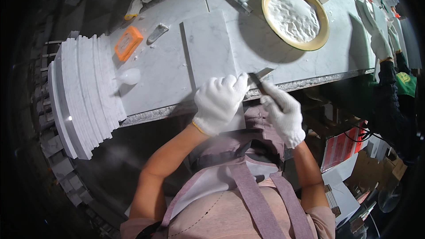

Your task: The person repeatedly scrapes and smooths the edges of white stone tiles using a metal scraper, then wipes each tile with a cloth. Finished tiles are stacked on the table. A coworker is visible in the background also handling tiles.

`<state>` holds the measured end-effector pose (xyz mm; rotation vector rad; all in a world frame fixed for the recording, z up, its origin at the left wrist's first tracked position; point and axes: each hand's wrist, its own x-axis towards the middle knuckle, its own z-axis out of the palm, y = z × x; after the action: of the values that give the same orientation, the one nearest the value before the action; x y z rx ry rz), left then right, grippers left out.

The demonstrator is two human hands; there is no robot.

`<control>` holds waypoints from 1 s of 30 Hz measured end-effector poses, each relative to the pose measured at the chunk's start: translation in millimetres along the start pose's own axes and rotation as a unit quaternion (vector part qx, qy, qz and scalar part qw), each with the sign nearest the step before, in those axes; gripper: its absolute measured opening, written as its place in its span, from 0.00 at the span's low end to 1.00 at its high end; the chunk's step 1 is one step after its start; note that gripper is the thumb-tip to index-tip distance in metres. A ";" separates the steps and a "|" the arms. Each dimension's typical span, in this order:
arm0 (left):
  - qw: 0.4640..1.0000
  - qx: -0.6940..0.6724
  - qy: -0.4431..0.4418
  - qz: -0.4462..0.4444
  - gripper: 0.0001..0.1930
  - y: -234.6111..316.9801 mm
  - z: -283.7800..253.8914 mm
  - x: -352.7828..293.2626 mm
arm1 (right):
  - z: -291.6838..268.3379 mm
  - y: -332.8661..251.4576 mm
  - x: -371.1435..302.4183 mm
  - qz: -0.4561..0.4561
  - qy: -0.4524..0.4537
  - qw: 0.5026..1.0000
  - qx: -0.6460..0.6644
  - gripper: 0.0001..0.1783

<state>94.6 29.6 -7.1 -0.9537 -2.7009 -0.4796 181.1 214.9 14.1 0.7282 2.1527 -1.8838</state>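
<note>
My left hand (217, 104), in a white knit glove, is closed over the near end of a narrow pale marble strip (208, 44), which juts past the bench's front edge. My right hand (283, 110), gloved alike, grips a scraper by its dark handle (256, 82). The scraper's flat metal blade (267, 72) points up and right, beside the strip's right edge. My left fingertips are close to the tool; whether they touch it I cannot tell. Beyond, a yellow-rimmed bowl (264, 6) holds white powdery or pasty material.
Stacked white slabs (86, 93) stand at the left of the marble bench (164, 75). An orange box (129, 43), a small grey-white tool (158, 33) and a translucent bottle (129, 76) lie near them. A co-worker's gloved hand (380, 44) holds a slab at right.
</note>
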 end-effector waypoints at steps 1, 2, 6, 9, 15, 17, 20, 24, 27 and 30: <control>1.000 -0.019 -0.004 -0.004 0.11 -1.5 -2.8 1.1 | -4.6 -2.0 -4.1 0.107 0.031 0.992 0.064 0.22; 0.999 -0.026 0.026 -0.040 0.11 -2.1 -5.1 2.4 | -1.7 -1.4 -1.5 0.023 0.084 0.992 0.088 0.24; 0.991 -0.082 0.105 -0.014 0.13 4.4 -13.6 4.5 | -3.3 -3.5 3.4 0.034 0.128 0.978 0.161 0.33; 0.984 -0.119 0.091 0.100 0.12 14.3 -18.1 5.0 | 4.5 -4.1 2.1 0.059 0.095 0.962 0.250 0.37; 0.994 -0.059 0.083 -0.035 0.09 -8.7 -26.6 17.8 | 2.1 -9.8 2.9 0.019 0.060 0.967 0.248 0.39; 0.995 -0.081 0.060 0.002 0.09 -8.6 -30.9 16.8 | 0.8 -12.9 5.1 0.022 0.049 0.971 0.235 0.39; 0.995 -0.092 -0.016 0.040 0.09 -0.5 -35.6 15.5 | 0.9 -16.1 4.3 0.017 0.042 0.963 0.264 0.39; 0.997 -0.034 -0.035 -0.057 0.08 -6.2 -35.2 36.7 | 2.2 -10.5 1.0 -0.002 0.065 0.970 0.233 0.39; 0.995 -0.069 -0.046 -0.059 0.08 -18.0 -39.8 67.6 | -3.0 0.4 -1.9 0.007 0.069 0.975 0.212 0.38; 0.997 -0.062 -0.038 -0.015 0.11 -21.3 -40.8 115.2 | -10.7 12.7 -2.5 0.011 0.068 0.983 0.172 0.36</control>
<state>-2.0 63.4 63.1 -0.9840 -2.7839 -0.6355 191.2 225.6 6.0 0.9642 1.8986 -2.2868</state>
